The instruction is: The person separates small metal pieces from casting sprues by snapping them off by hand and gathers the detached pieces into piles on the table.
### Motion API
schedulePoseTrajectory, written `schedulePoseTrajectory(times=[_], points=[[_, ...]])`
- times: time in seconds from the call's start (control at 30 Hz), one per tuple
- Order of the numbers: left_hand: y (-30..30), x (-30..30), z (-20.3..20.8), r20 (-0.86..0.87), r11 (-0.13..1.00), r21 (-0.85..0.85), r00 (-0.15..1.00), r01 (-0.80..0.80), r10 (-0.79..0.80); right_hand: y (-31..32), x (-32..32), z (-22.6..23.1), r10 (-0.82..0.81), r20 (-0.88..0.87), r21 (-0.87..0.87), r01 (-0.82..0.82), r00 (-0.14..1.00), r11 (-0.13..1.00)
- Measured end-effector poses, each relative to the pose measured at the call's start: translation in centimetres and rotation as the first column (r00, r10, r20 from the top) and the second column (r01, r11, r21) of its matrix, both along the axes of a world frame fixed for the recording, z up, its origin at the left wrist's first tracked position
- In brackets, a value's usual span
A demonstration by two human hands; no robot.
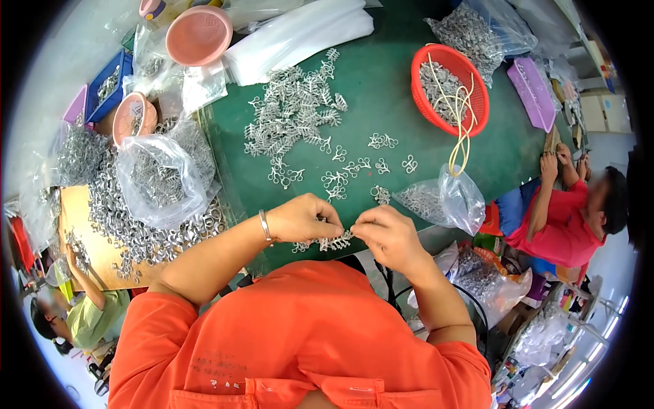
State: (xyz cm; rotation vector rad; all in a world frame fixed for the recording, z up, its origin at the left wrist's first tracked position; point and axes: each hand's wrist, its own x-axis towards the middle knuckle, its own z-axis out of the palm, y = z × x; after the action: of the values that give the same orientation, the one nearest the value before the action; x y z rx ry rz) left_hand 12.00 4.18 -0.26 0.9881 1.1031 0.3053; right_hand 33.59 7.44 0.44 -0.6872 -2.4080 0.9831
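Observation:
Close to my body at the table's near edge, my left hand [305, 219] and my right hand [390, 235] meet around a small branched grey metal piece [334, 241]. The fingers of my left hand are closed on one end of it. Thumb and forefinger of my right hand pinch the other end. A second bit of grey metal [300, 247] shows beneath my left hand. Beyond the hands lie several loose branched pieces [335, 181], and farther off a large heap of them [289, 109] on the green table [381, 75].
A red basket [417, 88] of grey parts with a pale cord [465, 136] stands at far right. Nearer is a clear bag [436, 201] of parts. Ring-like parts [136, 232] and an open plastic bag [160, 180] cover the left. People sit at right [565, 225] and left [99, 320].

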Motion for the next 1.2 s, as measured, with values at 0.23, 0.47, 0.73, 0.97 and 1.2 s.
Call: schedulePoseTrajectory(times=[0.23, 0.47, 0.73, 0.97, 1.2], points=[[-1.0, 0.4, 1.0, -0.414, 0.726, 0.521, 0.877, 0.449, -0.245, -0.6, -0.9, 1.0, 0.271, 0.101, 0.384, -0.289, 0.957, 0.877], [-1.6, -0.6, -0.4, -0.474, 0.482, 0.795, 0.873, 0.368, 0.116, -0.4, -1.3, -1.5, -0.114, 0.023, -0.364, 0.114, 0.993, 0.924], [-1.0, -0.9, -1.5, -0.369, 0.356, 0.904, 0.852, 0.235, 0.373, 0.4, -3.9, -3.9, -0.408, 0.145, -0.902, 0.29, 0.901, 0.32], [-0.6, -2.3, -1.7, 0.048, 0.896, -0.109, 0.898, -0.43, 0.437, 1.0, -4.1, -2.4, -0.425, 0.008, -0.919, 0.174, 0.905, 0.353], [-0.6, -2.7, -1.8, 0.37, 0.866, -0.379, 0.804, -0.328, 0.466, 1.1, -4.1, -2.0, -0.435, -0.066, -0.92, 0.115, 0.898, 0.375]])
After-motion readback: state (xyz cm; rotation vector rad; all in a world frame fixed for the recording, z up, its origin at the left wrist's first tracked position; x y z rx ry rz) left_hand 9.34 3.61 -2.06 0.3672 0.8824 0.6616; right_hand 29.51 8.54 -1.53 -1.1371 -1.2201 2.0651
